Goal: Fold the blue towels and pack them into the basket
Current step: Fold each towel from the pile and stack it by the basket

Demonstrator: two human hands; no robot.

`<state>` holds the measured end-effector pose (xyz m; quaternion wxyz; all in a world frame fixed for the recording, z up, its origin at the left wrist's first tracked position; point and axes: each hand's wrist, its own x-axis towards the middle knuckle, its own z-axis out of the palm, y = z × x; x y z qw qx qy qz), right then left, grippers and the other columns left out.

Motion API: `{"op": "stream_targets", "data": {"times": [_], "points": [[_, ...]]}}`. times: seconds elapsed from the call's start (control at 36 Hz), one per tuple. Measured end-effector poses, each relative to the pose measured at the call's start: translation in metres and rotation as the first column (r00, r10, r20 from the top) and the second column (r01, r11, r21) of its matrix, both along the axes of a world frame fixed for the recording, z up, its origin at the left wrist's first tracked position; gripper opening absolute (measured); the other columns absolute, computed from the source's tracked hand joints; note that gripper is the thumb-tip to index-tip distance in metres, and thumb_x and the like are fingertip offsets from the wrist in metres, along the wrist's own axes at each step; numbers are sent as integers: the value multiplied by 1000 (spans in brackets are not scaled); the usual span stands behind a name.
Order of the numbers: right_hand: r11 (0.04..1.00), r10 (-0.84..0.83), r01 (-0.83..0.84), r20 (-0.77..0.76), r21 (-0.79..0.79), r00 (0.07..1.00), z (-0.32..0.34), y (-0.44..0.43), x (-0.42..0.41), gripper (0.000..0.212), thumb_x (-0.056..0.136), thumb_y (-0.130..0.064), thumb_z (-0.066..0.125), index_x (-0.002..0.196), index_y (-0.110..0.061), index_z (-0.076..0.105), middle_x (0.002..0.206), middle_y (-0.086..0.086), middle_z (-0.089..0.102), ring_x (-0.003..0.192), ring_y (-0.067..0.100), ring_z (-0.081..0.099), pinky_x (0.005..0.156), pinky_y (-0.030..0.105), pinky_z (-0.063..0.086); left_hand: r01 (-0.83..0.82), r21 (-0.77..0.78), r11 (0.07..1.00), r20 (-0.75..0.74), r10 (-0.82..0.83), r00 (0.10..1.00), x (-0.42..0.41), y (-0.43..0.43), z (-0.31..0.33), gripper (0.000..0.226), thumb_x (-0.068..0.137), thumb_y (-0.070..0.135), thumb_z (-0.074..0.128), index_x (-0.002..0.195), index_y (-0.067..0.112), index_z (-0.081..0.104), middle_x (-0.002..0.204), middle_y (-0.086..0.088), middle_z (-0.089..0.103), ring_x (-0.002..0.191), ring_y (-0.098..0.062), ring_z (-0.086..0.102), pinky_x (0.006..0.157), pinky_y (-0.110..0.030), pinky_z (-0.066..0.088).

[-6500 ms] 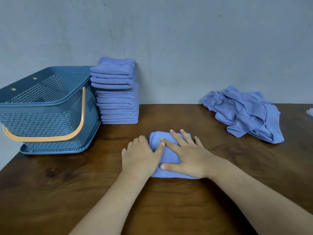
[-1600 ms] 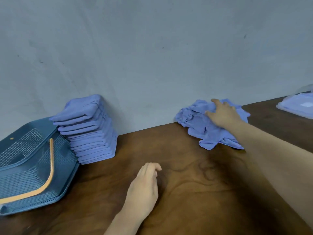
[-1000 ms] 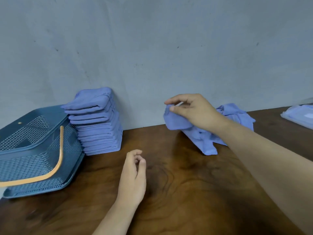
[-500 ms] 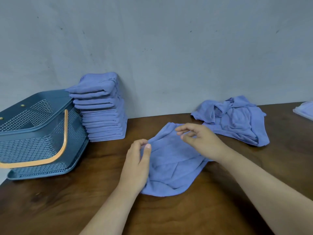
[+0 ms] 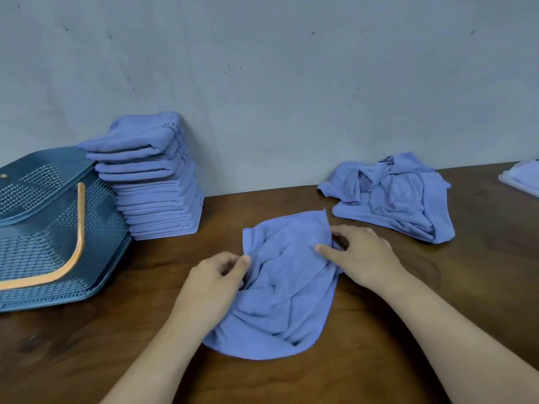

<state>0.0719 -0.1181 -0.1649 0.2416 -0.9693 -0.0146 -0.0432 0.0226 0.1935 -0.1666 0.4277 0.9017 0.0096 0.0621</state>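
A rumpled blue towel lies on the wooden table in front of me. My left hand pinches its left edge between thumb and fingers. My right hand grips its right edge near the far corner. A tall stack of folded blue towels stands against the wall at the left. Beside that stack sits the blue mesh basket with an orange handle. A heap of unfolded blue towels lies at the back right.
A grey wall closes off the far side of the table. A pale flat object shows at the right edge of the view. Bare wood stretches in front of the towel and to its right.
After the folded towel went to the stack, my right hand pulled one towel from the heap to the table centre. Both hands now hold its edges farther apart.
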Motion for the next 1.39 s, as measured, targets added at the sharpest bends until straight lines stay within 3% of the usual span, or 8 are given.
{"op": "stream_targets", "data": {"times": [0.14,0.28,0.56,0.83,0.94,1.06,1.19,1.39], "points": [[994,94,-99,104,48,990,-5,16,0,42,93,-54,72,133,-42,66,128,-25,64,134,7,48,122,53,28,-10,159,987,-6,11,1000,-1,-11,1,76,81,86,58,145,44,53,125,30,57,123,-4,53,107,-39,49],[995,102,-102,260,-11,960,-3,28,1,22,96,-26,71,112,-39,78,93,-25,71,104,6,58,106,42,45,124,241,963,-5,-126,992,-3,-18,2,33,93,67,62,121,49,68,111,37,63,118,-1,55,113,-42,42],[992,9,-29,163,120,987,0,24,-2,44,101,-51,59,143,-39,53,140,-9,57,132,21,49,106,48,46,90,-339,937,382,50,923,-7,-20,9,15,109,41,59,116,33,69,137,25,67,132,3,59,108,-34,46],[854,513,-508,-21,113,858,2,10,-9,72,82,-72,77,146,-61,47,131,-29,60,127,-5,49,114,31,39,-181,-906,382,-57,314,948,9,8,10,19,111,24,50,111,12,65,103,-3,77,96,-18,74,82,-31,57],[877,479,-477,26,-53,878,20,-1,-11,17,91,-60,70,97,-45,76,93,-21,69,86,0,64,80,40,55,-352,-839,414,-78,549,832,18,25,8,16,109,29,51,112,16,60,103,-5,67,96,-23,65,89,-42,55],[911,345,-360,-107,-201,932,38,-7,-18,64,92,-83,40,68,-33,71,58,-18,64,58,2,59,56,34,43,-390,-762,516,14,615,788,20,34,9,25,108,38,50,126,21,55,115,2,65,108,-18,64,99,-40,51],[838,300,-185,150,-513,942,40,8,-28,65,98,-76,16,98,-40,70,102,-19,68,97,7,62,92,37,48,-309,-270,912,84,342,936,17,29,4,68,103,36,67,162,27,35,164,4,36,150,-17,40,119,-37,35],[765,597,-601,-95,-231,796,37,33,-44,26,103,-49,57,128,-45,64,130,-30,56,119,-4,48,96,36,47,-309,400,863,155,269,951,2,31,13,42,93,59,63,130,41,57,131,-1,55,113,-31,54,93,-44,47]]}}
